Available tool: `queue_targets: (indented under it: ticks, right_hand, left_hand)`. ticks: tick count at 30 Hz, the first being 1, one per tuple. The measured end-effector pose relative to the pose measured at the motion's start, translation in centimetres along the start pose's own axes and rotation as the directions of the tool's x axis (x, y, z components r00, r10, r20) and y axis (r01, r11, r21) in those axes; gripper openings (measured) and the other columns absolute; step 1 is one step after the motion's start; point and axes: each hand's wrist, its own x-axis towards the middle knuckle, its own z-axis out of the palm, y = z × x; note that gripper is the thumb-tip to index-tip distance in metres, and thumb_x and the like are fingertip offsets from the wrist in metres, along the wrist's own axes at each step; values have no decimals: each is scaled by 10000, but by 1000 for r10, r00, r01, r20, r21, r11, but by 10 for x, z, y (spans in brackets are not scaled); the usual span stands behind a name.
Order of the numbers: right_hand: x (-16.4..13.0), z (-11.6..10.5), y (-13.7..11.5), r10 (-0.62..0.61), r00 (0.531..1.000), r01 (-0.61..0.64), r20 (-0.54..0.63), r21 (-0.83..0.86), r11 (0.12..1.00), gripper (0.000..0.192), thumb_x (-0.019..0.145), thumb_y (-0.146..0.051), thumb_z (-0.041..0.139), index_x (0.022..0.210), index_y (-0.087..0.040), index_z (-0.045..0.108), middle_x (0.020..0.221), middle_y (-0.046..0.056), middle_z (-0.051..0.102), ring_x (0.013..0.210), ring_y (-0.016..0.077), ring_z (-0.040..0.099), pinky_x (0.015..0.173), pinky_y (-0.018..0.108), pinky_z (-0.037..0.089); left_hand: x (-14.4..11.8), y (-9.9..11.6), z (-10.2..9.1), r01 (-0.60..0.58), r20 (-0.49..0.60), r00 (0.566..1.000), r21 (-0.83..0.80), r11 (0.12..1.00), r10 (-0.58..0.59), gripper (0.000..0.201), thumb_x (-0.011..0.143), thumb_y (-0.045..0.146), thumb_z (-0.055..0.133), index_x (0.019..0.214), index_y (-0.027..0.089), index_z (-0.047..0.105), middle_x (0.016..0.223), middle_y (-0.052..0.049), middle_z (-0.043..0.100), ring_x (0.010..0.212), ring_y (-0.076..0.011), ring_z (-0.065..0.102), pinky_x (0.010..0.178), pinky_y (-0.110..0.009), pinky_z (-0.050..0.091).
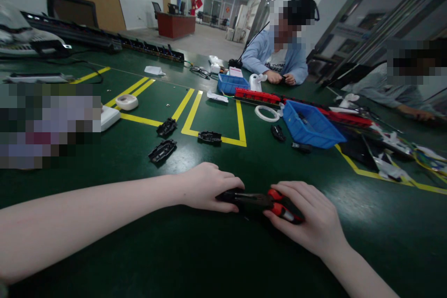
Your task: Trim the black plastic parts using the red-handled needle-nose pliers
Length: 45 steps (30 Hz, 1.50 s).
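My left hand (207, 186) rests on the green table (139, 237), its fingers closed around a black plastic part (233, 195). My right hand (310, 216) grips red-handled pliers (282, 207) whose jaws meet that black part between both hands. Three more black plastic parts lie farther out: one (162, 150) front left, one (166, 127) behind it, one (210, 137) on the yellow tape line.
A blue bin (312, 125) stands to the right, with a white tape ring (267, 113) and a red strip (257, 95) beyond it. Another blue bin (228, 83) sits farther back. Two other people sit at the far right side. White devices lie at the left.
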Motion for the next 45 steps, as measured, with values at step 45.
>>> queue_targets:
  ticks: [45]
  right_hand:
    - [7,-1,-5,-38,998,38,50,4,999,337,819,-392,682,1067,-177,608,956,101,704,834,214,668,667,338,532]
  left_hand:
    - [0,1,-1,4,5,1000,3,1000,-4,384,903,460,612,1178,198,561,1050,-29,696,717,-167,643,653,-288,441]
